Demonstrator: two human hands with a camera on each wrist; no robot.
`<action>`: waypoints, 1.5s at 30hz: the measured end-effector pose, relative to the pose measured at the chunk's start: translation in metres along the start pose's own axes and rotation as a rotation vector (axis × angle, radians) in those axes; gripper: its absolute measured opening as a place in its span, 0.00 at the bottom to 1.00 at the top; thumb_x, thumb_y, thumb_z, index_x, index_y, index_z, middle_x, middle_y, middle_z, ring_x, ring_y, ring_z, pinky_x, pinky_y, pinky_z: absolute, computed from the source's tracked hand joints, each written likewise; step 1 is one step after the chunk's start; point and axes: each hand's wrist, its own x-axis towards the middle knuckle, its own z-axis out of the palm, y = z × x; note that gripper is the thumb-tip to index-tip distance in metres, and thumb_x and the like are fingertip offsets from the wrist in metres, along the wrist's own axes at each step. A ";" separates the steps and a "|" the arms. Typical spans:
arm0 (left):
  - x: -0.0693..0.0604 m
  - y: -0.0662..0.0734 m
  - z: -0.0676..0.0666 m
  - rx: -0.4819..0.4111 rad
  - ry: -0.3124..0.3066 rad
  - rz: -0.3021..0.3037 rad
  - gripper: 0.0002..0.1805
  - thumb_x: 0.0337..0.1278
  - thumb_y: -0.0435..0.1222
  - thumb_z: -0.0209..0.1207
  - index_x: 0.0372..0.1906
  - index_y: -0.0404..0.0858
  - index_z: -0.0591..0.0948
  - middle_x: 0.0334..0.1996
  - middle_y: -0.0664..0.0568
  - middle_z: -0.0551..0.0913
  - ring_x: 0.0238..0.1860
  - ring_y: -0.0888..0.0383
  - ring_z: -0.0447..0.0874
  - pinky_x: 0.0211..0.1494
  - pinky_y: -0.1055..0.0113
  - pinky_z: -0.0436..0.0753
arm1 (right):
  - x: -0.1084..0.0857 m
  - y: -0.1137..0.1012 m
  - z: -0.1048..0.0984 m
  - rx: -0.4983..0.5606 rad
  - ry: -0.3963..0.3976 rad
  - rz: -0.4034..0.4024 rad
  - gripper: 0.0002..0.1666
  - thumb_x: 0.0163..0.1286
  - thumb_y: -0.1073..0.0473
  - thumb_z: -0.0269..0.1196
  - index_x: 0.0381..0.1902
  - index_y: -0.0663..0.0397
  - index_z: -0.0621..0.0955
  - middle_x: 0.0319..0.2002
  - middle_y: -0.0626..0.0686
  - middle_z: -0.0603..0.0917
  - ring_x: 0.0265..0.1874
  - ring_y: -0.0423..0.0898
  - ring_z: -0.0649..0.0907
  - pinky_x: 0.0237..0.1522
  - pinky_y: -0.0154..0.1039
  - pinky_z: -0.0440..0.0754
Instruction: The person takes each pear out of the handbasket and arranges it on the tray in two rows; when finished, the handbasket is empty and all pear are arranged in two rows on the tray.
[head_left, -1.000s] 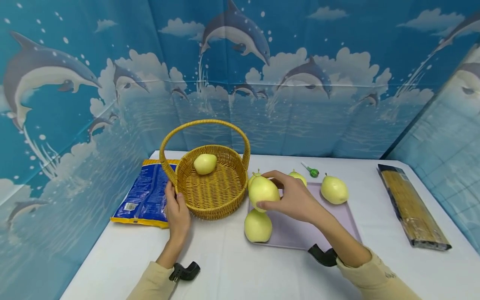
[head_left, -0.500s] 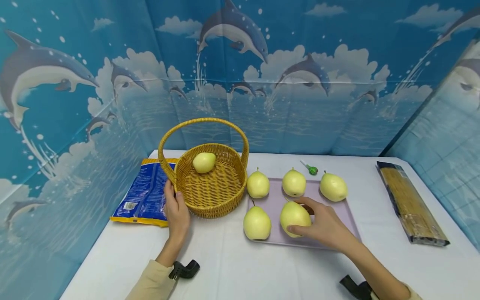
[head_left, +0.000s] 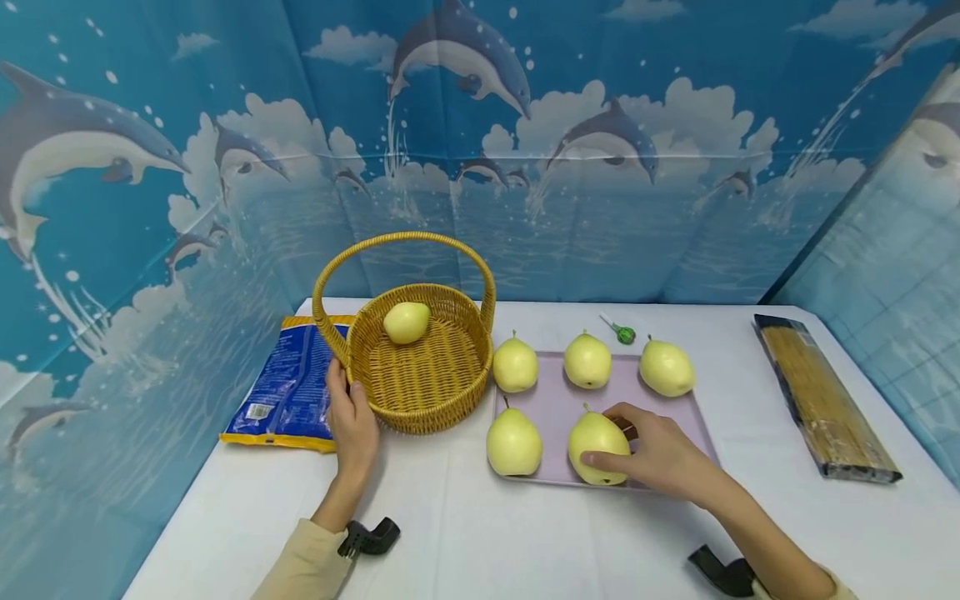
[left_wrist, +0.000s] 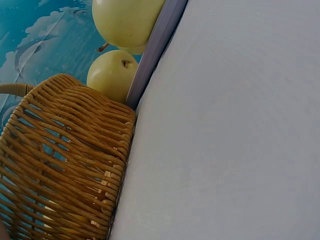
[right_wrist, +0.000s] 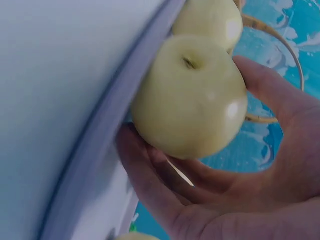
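My right hand (head_left: 660, 454) holds a yellow-green pear (head_left: 598, 450) at the front middle of the lilac tray (head_left: 551, 417), thumb on one side and fingers on the other. In the right wrist view, the gripped pear (right_wrist: 190, 100) is at the tray's edge. Other pears stand on the tray, including a front-left pear (head_left: 513, 442) and a back-right pear (head_left: 667, 367). My left hand (head_left: 354, 429) rests against the left side of the wicker basket (head_left: 431, 417), fingers fairly straight. Inside the basket lies one pear (head_left: 407, 322).
Beside the basket, a blue and yellow bag (head_left: 288, 392) lies at the left. A green lollipop (head_left: 624, 334) is behind the tray. Farther right lies a long packet of tan strands (head_left: 828, 400). A dolphin-print curtain (head_left: 480, 217) closes off the table's back.
My right hand has carried the pear rightward from above the tray's left side, then lowered it to the front middle. The left hand stays at the basket.
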 end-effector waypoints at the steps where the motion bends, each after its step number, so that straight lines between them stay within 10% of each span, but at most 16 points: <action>1: 0.000 0.000 0.000 0.001 0.000 -0.005 0.30 0.85 0.34 0.39 0.85 0.37 0.53 0.83 0.40 0.58 0.83 0.47 0.57 0.84 0.47 0.61 | 0.000 0.001 -0.002 0.000 -0.007 -0.002 0.47 0.60 0.31 0.75 0.64 0.60 0.79 0.52 0.53 0.87 0.52 0.52 0.85 0.50 0.54 0.86; 17: 0.000 0.001 0.000 -0.012 -0.011 -0.012 0.31 0.85 0.34 0.39 0.85 0.35 0.52 0.84 0.40 0.56 0.83 0.48 0.55 0.84 0.50 0.59 | -0.003 0.003 -0.019 0.029 -0.114 0.030 0.40 0.69 0.33 0.69 0.63 0.59 0.81 0.53 0.55 0.87 0.51 0.51 0.86 0.52 0.53 0.87; 45: 0.002 0.003 0.001 -0.017 -0.003 -0.003 0.30 0.84 0.32 0.39 0.84 0.35 0.54 0.83 0.39 0.59 0.82 0.46 0.58 0.83 0.47 0.62 | 0.003 0.001 -0.009 0.161 0.099 -0.042 0.46 0.74 0.37 0.66 0.76 0.61 0.68 0.66 0.65 0.82 0.66 0.65 0.81 0.64 0.64 0.80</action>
